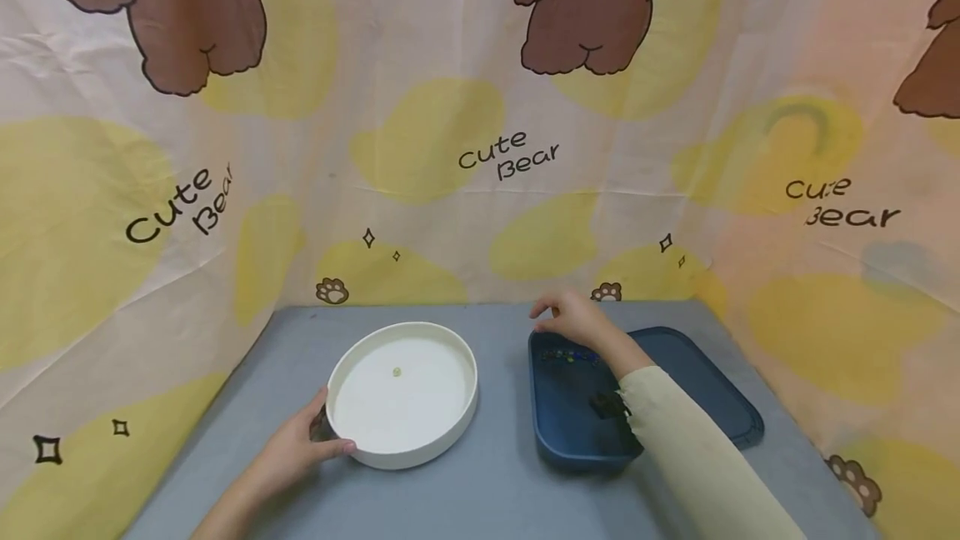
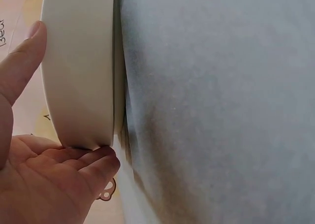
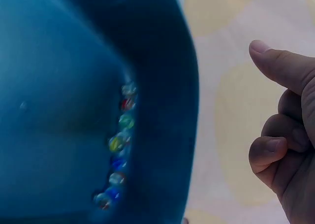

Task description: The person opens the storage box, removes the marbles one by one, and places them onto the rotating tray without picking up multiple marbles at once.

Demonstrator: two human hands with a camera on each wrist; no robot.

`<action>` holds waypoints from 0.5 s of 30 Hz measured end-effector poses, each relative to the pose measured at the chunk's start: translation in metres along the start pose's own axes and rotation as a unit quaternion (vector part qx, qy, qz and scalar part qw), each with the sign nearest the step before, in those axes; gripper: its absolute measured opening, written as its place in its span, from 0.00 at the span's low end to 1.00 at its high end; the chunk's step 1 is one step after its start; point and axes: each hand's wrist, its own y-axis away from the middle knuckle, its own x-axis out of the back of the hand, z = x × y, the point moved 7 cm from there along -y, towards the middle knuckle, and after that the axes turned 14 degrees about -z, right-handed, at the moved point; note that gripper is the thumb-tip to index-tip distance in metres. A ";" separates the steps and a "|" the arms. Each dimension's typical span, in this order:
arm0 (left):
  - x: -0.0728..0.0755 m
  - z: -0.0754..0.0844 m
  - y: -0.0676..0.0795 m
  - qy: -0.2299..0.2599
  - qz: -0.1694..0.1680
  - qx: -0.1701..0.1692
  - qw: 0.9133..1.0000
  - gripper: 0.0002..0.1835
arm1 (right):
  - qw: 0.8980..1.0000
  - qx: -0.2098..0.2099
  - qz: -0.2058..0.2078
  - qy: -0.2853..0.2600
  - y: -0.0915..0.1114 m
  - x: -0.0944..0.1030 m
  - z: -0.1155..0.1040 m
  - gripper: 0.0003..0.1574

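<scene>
My left hand (image 1: 296, 448) holds the near left side of a round white tray (image 1: 442, 440). In the left wrist view its thumb (image 2: 32, 51) lies along the tray's wall and the fingers (image 2: 93, 170) bend against its lower edge. One small pale marble (image 1: 397, 372) sits in that tray. Over the far left corner of a deep blue tray (image 1: 555, 440) is my right hand (image 1: 577, 322), thumb apart from loosely bent fingers, nothing visible between them. Several coloured glass marbles (image 3: 118, 162) line the far wall inside the blue tray.
A second, shallow blue tray or lid (image 1: 701, 373) lies to the right, partly behind the deep tray and the right arm. Printed cloth (image 1: 420, 257) hangs behind and on both sides of the grey table (image 1: 450, 507).
</scene>
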 end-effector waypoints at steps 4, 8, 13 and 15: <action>0.001 0.000 -0.001 -0.005 -0.004 0.006 1.000 0.69 | 1.000 -0.027 -0.015 -0.003 0.002 -0.005 0.014 0.09; 0.003 0.001 0.000 -0.004 -0.002 0.005 1.000 0.68 | 0.999 -0.049 -0.020 0.007 0.003 -0.013 0.025 0.08; 0.002 0.000 0.003 -0.011 -0.003 0.015 1.000 0.68 | 0.997 -0.068 -0.033 0.023 0.006 -0.026 0.037 0.09; 0.000 0.001 0.004 -0.010 -0.005 0.016 1.000 0.68 | 0.996 -0.073 -0.040 0.026 0.006 -0.030 0.041 0.09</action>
